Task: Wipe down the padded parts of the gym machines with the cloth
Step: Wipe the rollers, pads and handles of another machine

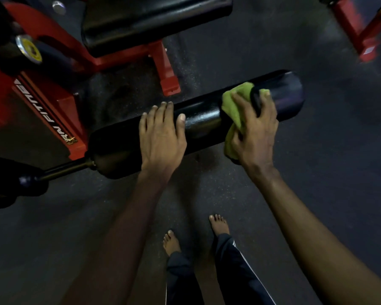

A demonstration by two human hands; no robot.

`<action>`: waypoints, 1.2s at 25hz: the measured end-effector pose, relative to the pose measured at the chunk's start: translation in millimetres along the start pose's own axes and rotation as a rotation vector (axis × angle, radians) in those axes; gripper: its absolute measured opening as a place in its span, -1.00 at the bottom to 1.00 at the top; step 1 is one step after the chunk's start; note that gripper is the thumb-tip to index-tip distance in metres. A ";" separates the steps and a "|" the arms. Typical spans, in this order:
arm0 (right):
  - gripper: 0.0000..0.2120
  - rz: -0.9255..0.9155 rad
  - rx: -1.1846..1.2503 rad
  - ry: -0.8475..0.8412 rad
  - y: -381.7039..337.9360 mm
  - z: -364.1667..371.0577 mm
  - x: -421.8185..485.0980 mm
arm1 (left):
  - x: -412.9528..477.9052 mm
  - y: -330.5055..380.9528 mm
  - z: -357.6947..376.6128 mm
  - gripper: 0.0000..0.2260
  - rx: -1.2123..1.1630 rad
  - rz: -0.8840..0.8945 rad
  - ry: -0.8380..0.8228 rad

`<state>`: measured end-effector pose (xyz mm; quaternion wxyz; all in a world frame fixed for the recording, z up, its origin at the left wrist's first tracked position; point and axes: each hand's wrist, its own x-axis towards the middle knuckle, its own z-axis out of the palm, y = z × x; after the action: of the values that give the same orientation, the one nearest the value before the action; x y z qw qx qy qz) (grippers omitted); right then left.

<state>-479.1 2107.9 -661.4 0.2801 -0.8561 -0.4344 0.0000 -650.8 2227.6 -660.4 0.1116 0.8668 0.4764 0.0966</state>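
Nearest, bare feet (172, 242) on the floor (317, 172). Then left grip (161, 137) spread flat over the roller (202, 119), steadying; right grip (254, 130) curled round the cloth (233, 106), clamping it to the roller near the free end. Best done with the left firm against spin, cloth wrapped round, swept along the full length, end cap too. Farther, white lettering on the red frame (72, 115): "FITNE", rest unreadable. Beyond, a black seat (145, 20), likely next.

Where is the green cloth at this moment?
In the head view, the green cloth is right of centre, draped over the black roller pad near its free end, held there by the right hand.
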 end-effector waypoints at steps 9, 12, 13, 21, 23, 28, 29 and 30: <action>-0.29 0.245 0.079 0.082 54.2 -36.6 52.7 | 18.7 4.6 5.7 -0.61 0.104 -0.049 0.074; -0.25 0.289 0.133 0.049 55.0 -34.1 19.3 | 18.4 6.1 3.3 -0.64 0.074 -0.064 0.100; -0.25 0.270 0.147 0.036 56.3 -35.0 13.5 | 18.2 7.2 2.9 -0.65 0.057 -0.063 0.113; -0.30 0.308 0.166 0.073 67.0 -37.5 40.5 | 32.2 5.0 -2.0 -0.68 0.021 -0.108 0.037; -0.27 0.326 0.190 0.098 71.7 -38.2 27.9 | 33.9 8.1 -6.4 -0.67 0.022 -0.098 0.014; -0.28 0.329 0.169 0.058 4.3 -6.3 5.6 | 62.6 7.6 -19.4 -0.62 0.019 -0.257 -0.273; -0.29 0.274 0.190 0.016 -15.6 1.5 -7.8 | 68.2 6.5 -21.5 -0.60 0.011 -0.282 -0.347; -0.29 0.226 0.201 -0.021 -26.7 6.8 -17.1 | 71.1 4.9 -23.0 -0.60 -0.003 -0.277 -0.384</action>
<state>-511.2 2110.8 -658.5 0.3580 -0.8672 -0.3359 0.0842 -615.7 2287.6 -632.6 0.2135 0.7955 0.5606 -0.0855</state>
